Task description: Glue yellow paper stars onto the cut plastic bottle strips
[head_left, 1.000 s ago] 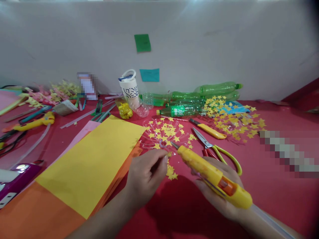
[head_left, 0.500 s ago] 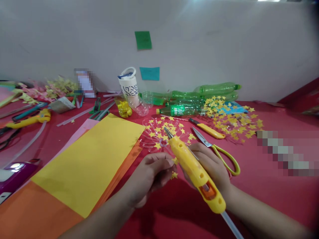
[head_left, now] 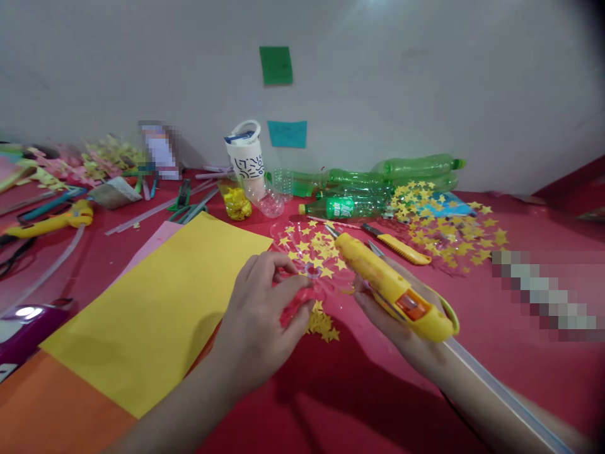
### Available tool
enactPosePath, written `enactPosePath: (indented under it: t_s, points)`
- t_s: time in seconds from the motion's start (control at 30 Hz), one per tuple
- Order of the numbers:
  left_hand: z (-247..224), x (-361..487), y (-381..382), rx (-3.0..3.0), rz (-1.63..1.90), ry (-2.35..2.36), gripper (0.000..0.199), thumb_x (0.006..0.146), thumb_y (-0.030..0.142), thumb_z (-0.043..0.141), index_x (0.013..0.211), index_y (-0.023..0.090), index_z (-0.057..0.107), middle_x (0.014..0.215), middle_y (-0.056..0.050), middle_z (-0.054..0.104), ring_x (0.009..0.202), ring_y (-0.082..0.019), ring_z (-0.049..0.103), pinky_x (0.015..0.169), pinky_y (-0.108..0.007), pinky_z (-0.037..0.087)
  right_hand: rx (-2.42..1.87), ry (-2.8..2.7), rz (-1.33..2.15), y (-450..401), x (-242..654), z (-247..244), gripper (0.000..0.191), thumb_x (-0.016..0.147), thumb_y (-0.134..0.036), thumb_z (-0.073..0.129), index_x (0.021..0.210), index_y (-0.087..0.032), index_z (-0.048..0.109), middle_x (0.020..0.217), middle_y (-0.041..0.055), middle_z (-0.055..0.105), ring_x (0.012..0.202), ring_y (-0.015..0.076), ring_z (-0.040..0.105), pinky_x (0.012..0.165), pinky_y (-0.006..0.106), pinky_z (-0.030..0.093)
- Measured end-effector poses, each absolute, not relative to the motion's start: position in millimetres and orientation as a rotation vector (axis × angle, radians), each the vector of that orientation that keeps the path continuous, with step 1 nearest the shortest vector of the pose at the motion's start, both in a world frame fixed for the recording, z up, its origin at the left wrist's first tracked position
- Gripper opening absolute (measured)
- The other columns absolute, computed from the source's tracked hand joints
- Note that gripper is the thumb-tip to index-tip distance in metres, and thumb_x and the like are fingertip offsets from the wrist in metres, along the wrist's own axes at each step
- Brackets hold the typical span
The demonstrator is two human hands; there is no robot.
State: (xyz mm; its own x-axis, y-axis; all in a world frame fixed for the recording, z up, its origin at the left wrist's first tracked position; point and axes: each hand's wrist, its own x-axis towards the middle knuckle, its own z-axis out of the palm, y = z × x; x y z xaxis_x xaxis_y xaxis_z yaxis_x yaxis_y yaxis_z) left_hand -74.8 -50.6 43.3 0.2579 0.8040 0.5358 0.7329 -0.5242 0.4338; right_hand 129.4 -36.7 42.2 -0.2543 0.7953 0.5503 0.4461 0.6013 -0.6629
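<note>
My left hand (head_left: 265, 321) reaches over the near left edge of a clear plastic piece cut into strips (head_left: 302, 239), which is dotted with yellow paper stars. Its fingers are curved and apart; whether they touch the plastic I cannot tell. My right hand (head_left: 392, 315) grips a yellow hot glue gun (head_left: 392, 287), nozzle pointing up and left over the stars, with a long clear glue stick (head_left: 505, 391) coming out of its back end. Something small and yellow (head_left: 348, 291), perhaps a star, shows at the right fingertips. Loose yellow stars (head_left: 322, 325) lie in a pile between my hands.
Yellow paper (head_left: 161, 302) on orange sheets lies to the left. A yellow cutter (head_left: 404, 248) and partly hidden scissors (head_left: 377, 248) lie beyond my right hand. Green bottles (head_left: 359, 205), a white tumbler (head_left: 248, 161) and a star-covered piece (head_left: 454, 233) stand along the wall.
My left hand has moved left and its fingers have parted from a pinch on a star. The glue gun has shifted right with my right hand, uncovering more of the star pile.
</note>
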Motion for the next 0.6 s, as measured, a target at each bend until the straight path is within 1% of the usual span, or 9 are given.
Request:
enactPosePath:
  t_s: [0.07, 0.13, 0.23, 0.3, 0.43, 0.6]
  points:
    - [34, -71, -48, 2.482, 1.110, 1.510, 0.017, 0.077, 0.020, 0.063, 0.094, 0.019, 0.066, 0.105, -0.010, 0.049, 0.097, -0.024, 0.047, 0.084, -0.041, 0.042, -1.023, -1.908, 0.478, -36, 126, 41, 0.011, 0.079, -0.015, 0.057, 0.073, -0.022, 0.052, 0.085, 0.0023, 0.055, 0.071, 0.0159, 0.058, 0.061, 0.029, 0.050]
    - [25, -67, -45, 2.486, 1.132, 1.569, 0.017, 0.076, 0.021, 0.064, 0.093, 0.019, 0.067, 0.109, -0.010, 0.046, 0.100, -0.026, 0.045, 0.086, -0.044, 0.042, -1.046, -1.931, 0.490, -35, 123, 37, 0.011, 0.075, -0.012, 0.060, 0.073, -0.021, 0.056, 0.090, 0.0028, 0.055, 0.075, 0.0161, 0.058, 0.063, 0.028, 0.050]
    - [18, -62, -44, 2.439, 1.167, 1.643, 0.013, 0.076, 0.021, 0.065, 0.088, 0.020, 0.067, 0.112, -0.010, 0.045, 0.103, -0.027, 0.043, 0.088, -0.045, 0.041, -1.063, -1.941, 0.560, -35, 120, 31, 0.011, 0.074, -0.010, 0.061, 0.075, -0.020, 0.057, 0.088, 0.0021, 0.055, 0.076, 0.0151, 0.058, 0.065, 0.026, 0.048]
    - [16, -60, -43, 2.411, 1.195, 1.664, 0.009, 0.076, 0.020, 0.065, 0.084, 0.020, 0.068, 0.116, -0.010, 0.045, 0.106, -0.027, 0.043, 0.090, -0.046, 0.039, -1.077, -1.927, 0.604, -35, 119, 29, 0.010, 0.076, -0.011, 0.060, 0.075, -0.020, 0.057, 0.086, 0.0016, 0.055, 0.073, 0.0140, 0.057, 0.064, 0.026, 0.047]
    - [12, -59, -42, 2.383, 1.253, 1.652, 0.004, 0.076, 0.019, 0.066, 0.078, 0.021, 0.068, 0.128, -0.009, 0.044, 0.111, -0.028, 0.043, 0.093, -0.047, 0.037, -1.100, -1.930, 0.608, -36, 116, 28, 0.010, 0.075, -0.011, 0.060, 0.075, -0.020, 0.057, 0.085, 0.0013, 0.056, 0.072, 0.0136, 0.057, 0.064, 0.025, 0.046]
    - [6, -55, -41, 2.349, 1.321, 1.619, 0.004, 0.077, 0.021, 0.066, 0.079, 0.023, 0.069, 0.127, -0.007, 0.047, 0.111, -0.026, 0.043, 0.093, -0.046, 0.039, -1.084, -1.879, 0.596, -35, 111, 28, 0.013, 0.074, -0.009, 0.060, 0.071, -0.020, 0.055, 0.083, 0.0012, 0.054, 0.070, 0.0130, 0.055, 0.062, 0.025, 0.044]
